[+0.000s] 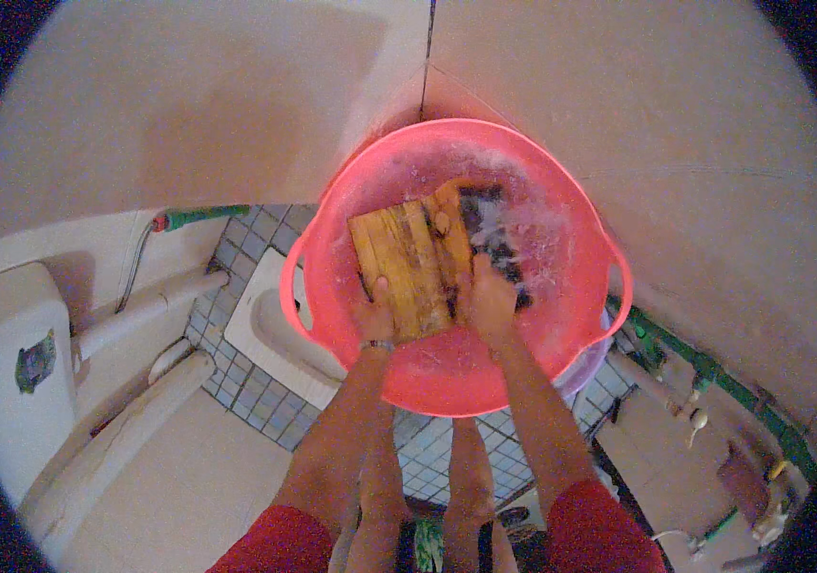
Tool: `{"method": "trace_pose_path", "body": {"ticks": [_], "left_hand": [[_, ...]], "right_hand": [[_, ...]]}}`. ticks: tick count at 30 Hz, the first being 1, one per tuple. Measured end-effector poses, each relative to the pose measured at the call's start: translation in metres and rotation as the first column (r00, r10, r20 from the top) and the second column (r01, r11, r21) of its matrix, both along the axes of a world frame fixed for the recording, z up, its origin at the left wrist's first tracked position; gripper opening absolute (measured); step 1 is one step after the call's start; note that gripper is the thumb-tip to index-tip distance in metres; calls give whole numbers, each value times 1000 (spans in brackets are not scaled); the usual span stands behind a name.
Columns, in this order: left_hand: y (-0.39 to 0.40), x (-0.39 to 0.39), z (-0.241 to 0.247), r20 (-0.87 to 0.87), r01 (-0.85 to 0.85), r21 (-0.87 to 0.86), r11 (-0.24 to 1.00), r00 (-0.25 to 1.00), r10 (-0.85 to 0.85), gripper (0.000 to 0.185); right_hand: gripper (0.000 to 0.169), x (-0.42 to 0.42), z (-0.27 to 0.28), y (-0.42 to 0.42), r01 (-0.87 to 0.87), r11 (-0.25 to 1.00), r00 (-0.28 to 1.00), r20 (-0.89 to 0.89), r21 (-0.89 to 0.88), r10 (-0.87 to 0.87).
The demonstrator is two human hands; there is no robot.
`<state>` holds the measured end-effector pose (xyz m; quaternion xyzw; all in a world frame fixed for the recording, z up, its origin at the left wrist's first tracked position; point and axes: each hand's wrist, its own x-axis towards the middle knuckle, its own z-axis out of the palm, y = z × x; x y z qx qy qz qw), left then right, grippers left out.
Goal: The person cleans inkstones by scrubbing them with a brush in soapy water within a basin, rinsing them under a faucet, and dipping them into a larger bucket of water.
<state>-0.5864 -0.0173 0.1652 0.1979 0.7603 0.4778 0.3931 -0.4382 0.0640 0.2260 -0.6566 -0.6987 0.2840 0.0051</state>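
A large pink plastic tub (pixel 351 358) with two side handles stands before me, with soapy water and foam inside. A ribbed wooden washboard (pixel 408 265) lies tilted in it. My left hand (pixel 376 319) grips the board's lower left edge. My right hand (pixel 491 294) is closed at the board's right side, on or beside dark wet cloth (pixel 501 243); whether it holds the cloth or the board's edge I cannot tell. The cloth spreads to the right of the board, partly under suds.
Left of the tub, a white squat toilet (pixel 272 329) is set in the tiled floor (pixel 237 379), near white pipes (pixel 158 301) and a cistern (pixel 15 322). A purple basin (pixel 584 369) shows behind the tub's right side. A green pipe (pixel 709 369) runs along the right wall.
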Motion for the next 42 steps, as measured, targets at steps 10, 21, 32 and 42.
{"method": "trace_pose_path", "body": {"ticks": [10, 21, 32, 42], "left_hand": [[14, 36, -16, -261, 37, -60, 998, 964, -51, 47], [7, 41, -2, 154, -28, -90, 996, 987, 42, 37], [18, 71, 15, -131, 149, -84, 985, 978, -159, 34], [20, 63, -13, -83, 156, -105, 982, 983, -165, 38]], "right_hand": [[28, 22, -33, -10, 39, 999, 992, 119, -8, -38], [23, 52, -15, -2, -26, 993, 1000, -11, 115, 28], [24, 69, -32, 1, 21, 999, 998, 61, 28, -22], [25, 78, -51, -10, 167, 985, 979, -130, 50, -159]]}}
